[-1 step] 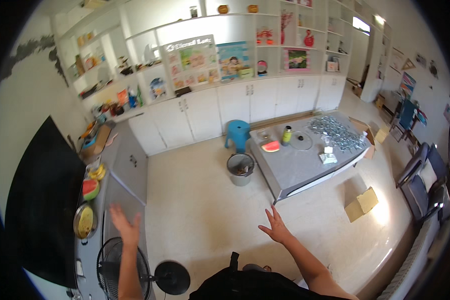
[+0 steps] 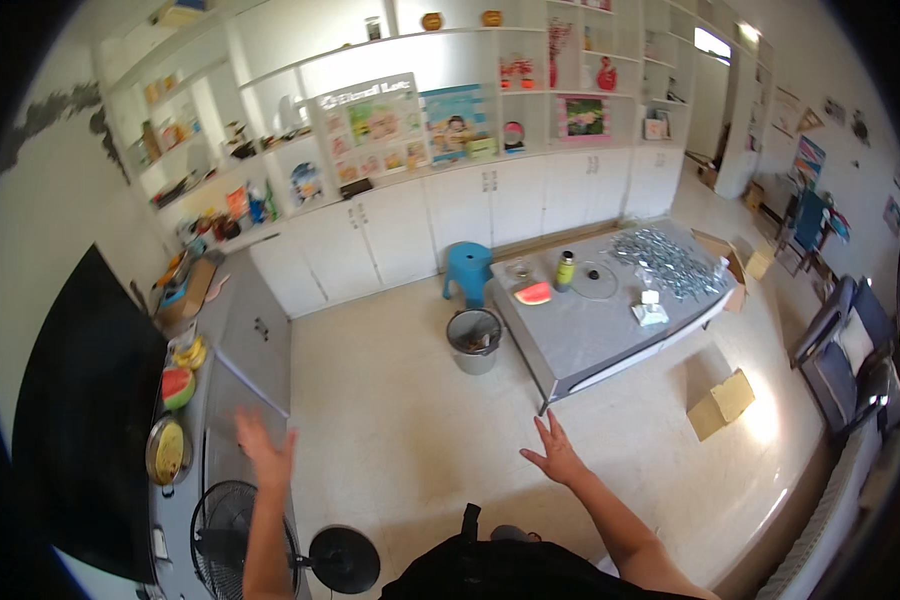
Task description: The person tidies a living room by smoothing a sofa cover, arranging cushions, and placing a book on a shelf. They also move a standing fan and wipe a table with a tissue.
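Note:
My left hand (image 2: pixel 267 452) is raised in the air with its fingers spread, holding nothing. It is nearest to the grey cabinet along the left wall and the black fan (image 2: pixel 225 540) below it. On that cabinet are a pan (image 2: pixel 156 462) with yellow food in it and a cut watermelon (image 2: pixel 178 388). My right hand (image 2: pixel 558 458) hovers over the floor, fingers apart and empty, just this side of the low grey table (image 2: pixel 570 345). On the table are a watermelon slice (image 2: pixel 533 293), a green-and-dark bottle (image 2: pixel 564 272), a glass lid (image 2: pixel 595 280) and a heap of small silvery pieces (image 2: pixel 668 263).
A grey trash bin (image 2: pixel 474 340) and a blue stool (image 2: pixel 467 272) stand left of the table. A cardboard box (image 2: pixel 721 405) lies on the floor to the right, near a dark sofa (image 2: pixel 836 350). White cupboards (image 2: pixel 470 215) line the back wall. A black television (image 2: pixel 85 420) fills the left.
The view has shifted slightly, so the room appears a little to the left. My left hand sits slightly further right in the picture; both hands remain spread.

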A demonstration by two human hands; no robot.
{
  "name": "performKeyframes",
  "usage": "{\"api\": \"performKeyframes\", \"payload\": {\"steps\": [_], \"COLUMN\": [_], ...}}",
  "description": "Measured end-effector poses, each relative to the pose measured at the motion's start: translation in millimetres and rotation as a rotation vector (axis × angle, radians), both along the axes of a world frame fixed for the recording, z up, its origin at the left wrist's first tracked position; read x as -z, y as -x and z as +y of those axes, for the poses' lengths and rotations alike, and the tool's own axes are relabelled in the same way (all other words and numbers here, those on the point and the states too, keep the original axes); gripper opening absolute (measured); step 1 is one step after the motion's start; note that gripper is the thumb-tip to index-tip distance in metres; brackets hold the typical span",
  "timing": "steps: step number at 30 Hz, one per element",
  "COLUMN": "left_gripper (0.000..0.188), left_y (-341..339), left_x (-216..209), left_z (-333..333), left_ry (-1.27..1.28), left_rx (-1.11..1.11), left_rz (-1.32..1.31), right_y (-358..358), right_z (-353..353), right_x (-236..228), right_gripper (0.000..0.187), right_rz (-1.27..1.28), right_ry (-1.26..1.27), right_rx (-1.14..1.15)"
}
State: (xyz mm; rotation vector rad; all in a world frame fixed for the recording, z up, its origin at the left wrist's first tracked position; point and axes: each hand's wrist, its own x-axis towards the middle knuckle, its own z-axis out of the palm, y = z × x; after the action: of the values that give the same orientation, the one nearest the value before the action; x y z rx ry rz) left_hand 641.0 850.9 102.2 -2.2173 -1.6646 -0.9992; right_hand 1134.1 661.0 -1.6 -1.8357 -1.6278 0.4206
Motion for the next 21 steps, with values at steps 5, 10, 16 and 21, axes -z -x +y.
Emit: {"api": "performKeyframes", "payload": {"steps": [5,10,16,21], "left_gripper": [0.09,0.091,0.09,0.09], "left_y": [-227,-400,-575,-721], "left_x": [22,36,61,97], "left_z": [-9,-23,-27,-17], "left_ry": [0.32,0.432,0.567,0.645], "left_rx": [0.27,0.593,0.818,0.878], "left_rz": [0.111,0.172,0.21,0.235], "right_y": [-123,-227,-332,-433], "right_z": [-52,-101,-145,-184], "right_x": [-24,-24,-1,4], "right_gripper": [0.079,0.08,0.08,0.079], "right_rz": [-0.022,-0.071,-0.054,-0.093], "right_ry": [0.107,0.068,0.069,0.199], "right_rx": [0.205,0.381,0.568,0.737]}}
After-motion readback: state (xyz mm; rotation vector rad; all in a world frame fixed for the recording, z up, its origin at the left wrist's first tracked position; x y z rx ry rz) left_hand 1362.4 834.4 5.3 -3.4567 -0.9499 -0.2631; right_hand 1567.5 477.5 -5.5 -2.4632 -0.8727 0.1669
